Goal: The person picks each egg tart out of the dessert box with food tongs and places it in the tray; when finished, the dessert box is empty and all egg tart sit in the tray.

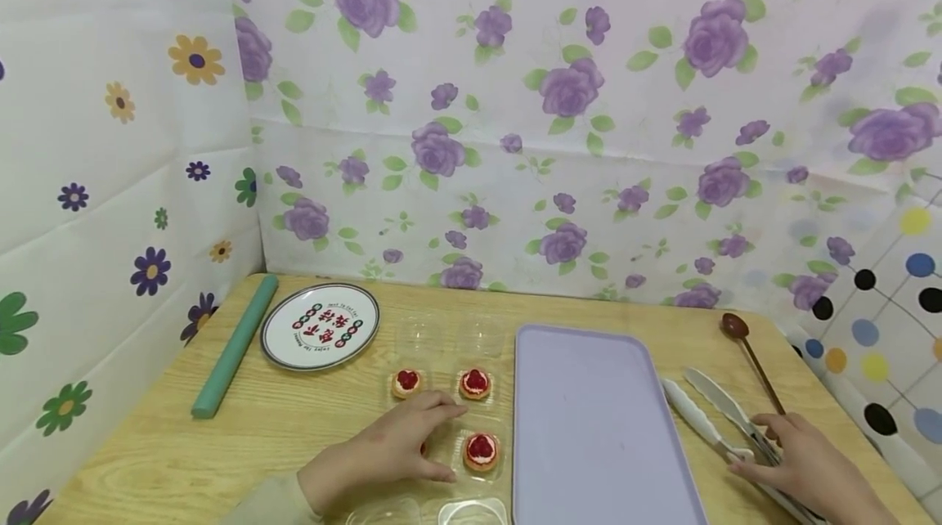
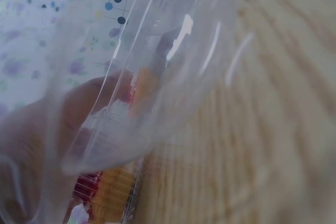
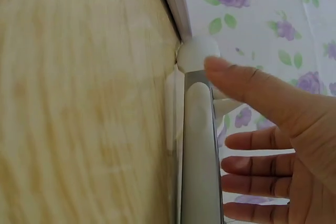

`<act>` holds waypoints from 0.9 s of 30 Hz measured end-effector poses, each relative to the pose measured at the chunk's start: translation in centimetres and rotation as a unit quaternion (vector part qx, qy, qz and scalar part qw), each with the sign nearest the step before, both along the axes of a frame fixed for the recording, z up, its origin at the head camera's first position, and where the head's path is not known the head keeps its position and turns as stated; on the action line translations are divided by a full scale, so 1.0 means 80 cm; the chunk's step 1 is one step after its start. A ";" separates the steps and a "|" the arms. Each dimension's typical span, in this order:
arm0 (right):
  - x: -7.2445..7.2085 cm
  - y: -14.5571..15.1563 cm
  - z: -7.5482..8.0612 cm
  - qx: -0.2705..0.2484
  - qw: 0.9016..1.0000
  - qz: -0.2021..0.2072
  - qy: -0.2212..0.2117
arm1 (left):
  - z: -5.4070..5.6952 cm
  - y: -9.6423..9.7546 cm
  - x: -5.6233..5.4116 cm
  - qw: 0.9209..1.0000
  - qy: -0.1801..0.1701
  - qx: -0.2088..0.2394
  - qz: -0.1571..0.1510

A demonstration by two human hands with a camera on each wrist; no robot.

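My left hand (image 1: 390,447) is over the clear plastic boxes (image 1: 500,427), thumb and fingers spread, and largely hides one tart. Other small tarts with red topping and white cream show in the boxes: one (image 1: 407,383) beyond the fingers, one (image 1: 476,383) at the back right, one (image 1: 482,452) right of the hand. In the left wrist view a curved clear lid (image 2: 173,72) covers much of the scene. My right hand (image 1: 809,464) is at the white-tipped tongs (image 1: 702,419); in the right wrist view its fingers are extended, the thumb tip right beside the tongs (image 3: 200,150).
A lilac tray (image 1: 589,427) lies between the boxes and the tongs. Beyond the right hand is a brown long-handled spoon (image 1: 734,325). A white plate (image 1: 361,345) with red lettering and a green rod (image 1: 235,353) lie at the back left. Flowered curtains (image 1: 508,181) border the table.
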State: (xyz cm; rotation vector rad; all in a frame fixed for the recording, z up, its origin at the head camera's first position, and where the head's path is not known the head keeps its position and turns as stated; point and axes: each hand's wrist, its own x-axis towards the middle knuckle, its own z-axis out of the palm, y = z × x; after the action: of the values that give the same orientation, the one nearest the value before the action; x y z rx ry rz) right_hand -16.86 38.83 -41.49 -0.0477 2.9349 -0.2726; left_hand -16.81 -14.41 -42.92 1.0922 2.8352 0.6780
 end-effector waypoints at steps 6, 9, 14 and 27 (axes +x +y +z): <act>0.000 0.003 -0.002 -0.009 1.000 0.003 -0.013 | 0.000 0.001 0.000 1.000 -0.005 -0.001 0.000; 0.001 0.004 -0.003 -0.016 1.000 0.001 -0.023 | -0.001 0.001 0.000 1.000 -0.003 0.002 -0.001; 0.000 0.006 -0.005 -0.018 1.000 0.000 -0.018 | -0.002 0.001 0.000 1.000 0.001 0.007 0.002; -0.004 0.010 -0.012 -0.019 1.000 0.008 -0.004 | -0.001 0.003 0.001 1.000 -0.013 0.007 0.012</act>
State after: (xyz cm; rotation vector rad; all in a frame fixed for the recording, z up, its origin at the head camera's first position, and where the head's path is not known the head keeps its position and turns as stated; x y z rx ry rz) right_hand -17.20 39.64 -42.45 -0.0751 2.9198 -0.3240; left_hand -16.70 -14.19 -43.04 1.0459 2.8308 0.7103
